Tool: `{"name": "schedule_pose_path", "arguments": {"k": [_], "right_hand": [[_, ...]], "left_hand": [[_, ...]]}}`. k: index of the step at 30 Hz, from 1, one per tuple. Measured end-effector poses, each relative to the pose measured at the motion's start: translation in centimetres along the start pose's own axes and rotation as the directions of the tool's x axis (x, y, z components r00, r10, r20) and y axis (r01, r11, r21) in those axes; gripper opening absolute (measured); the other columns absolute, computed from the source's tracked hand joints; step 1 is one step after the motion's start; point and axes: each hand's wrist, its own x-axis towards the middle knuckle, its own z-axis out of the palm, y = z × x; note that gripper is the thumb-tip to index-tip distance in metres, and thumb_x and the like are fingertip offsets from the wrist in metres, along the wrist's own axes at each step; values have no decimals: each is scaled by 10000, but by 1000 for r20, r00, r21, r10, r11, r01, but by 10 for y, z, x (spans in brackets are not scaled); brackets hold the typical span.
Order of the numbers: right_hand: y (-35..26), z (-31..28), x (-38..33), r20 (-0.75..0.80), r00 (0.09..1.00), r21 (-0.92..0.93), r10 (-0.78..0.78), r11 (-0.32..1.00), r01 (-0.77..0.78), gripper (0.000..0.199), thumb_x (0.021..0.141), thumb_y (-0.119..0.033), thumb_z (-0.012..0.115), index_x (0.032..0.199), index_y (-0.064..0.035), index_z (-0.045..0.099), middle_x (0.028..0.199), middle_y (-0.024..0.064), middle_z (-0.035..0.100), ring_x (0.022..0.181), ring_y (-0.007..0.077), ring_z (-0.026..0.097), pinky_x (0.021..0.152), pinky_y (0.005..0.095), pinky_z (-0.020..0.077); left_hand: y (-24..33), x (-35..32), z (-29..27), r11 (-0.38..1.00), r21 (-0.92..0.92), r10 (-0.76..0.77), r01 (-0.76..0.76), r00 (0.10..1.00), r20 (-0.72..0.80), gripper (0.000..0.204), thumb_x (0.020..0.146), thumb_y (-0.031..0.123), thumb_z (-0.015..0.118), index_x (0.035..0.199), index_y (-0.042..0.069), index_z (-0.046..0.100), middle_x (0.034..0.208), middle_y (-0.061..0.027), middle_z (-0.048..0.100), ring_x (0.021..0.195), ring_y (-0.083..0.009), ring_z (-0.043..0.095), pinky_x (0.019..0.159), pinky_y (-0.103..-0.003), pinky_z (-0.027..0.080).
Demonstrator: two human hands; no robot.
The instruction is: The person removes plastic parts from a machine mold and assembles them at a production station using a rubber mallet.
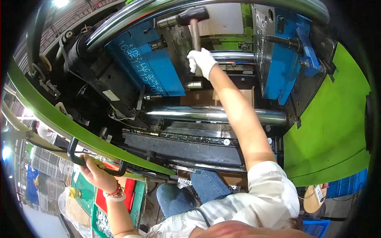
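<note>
Mallet [194, 20] between blue mold halves [139, 65]
Gloved right-hand grip [201, 63] clasps its shaft; left-hand grip [96, 175] curls around black door handle [72, 150].

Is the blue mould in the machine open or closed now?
Open: its left half and right half stand apart, with the gloved right hand, holding a hammer, between them.

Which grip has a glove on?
The right grip, the one up on the hammer: it wears a white glove. The left grip, on the black handle, is bare.
</note>
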Motion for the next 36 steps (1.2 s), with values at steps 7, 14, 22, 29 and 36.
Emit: {"name": "schedule_pose_path", "arguments": {"k": [7, 14, 22, 29, 36], "right_hand": [[9, -8, 19, -216, 976, 264, -13, 962, 71, 122, 823, -48, 539, 754, -43, 439, 514, 66, 437, 397, 214, 488, 356, 363, 417], [2, 6, 5, -175, 983, 112, -46, 992, 67, 140, 775, -27, 582, 716, -25, 456, 521, 83, 477, 390, 204, 483, 357, 355, 435], [37, 18, 11, -81, 990, 54, 117, 992, -113, 65, 824, -57, 572, 786, -46, 520, 533, 63, 492, 424, 214, 495, 412, 380, 440], [18, -17, -17, -295, 955, 221, -36, 970, 105, 87, 827, -49, 551, 767, -28, 493, 516, 62, 480, 372, 182, 458, 368, 348, 439], [83, 25, -55, -198, 974, -6, 113, 993, -116, 119, 769, -58, 583, 701, 0, 504, 521, 87, 511, 385, 194, 505, 369, 345, 444]], "left_hand": [[0, -1, 14, 999, 33, 19, -18, 999, -41, 167, 943, 133, 506, 1065, 27, 549, 586, 57, 357, 492, -30, 291, 455, -193, 239], [5, -3, 9, 999, 43, -13, 16, 998, -65, 207, 917, 94, 501, 1088, -19, 529, 582, 53, 382, 491, -27, 290, 458, -183, 228], [4, -5, 14, 1000, 0, -21, 22, 995, -97, 204, 911, 73, 497, 1088, -21, 535, 579, 54, 381, 488, -28, 296, 463, -182, 244], [6, -3, 10, 999, 0, -43, 43, 996, -81, 192, 914, 82, 492, 1072, -19, 535, 574, 51, 378, 489, -30, 301, 459, -188, 251], [1, -4, 14, 1000, 20, 12, -11, 997, -79, 158, 936, 130, 517, 1045, 24, 560, 607, 61, 360, 502, -25, 284, 455, -185, 236]]}}
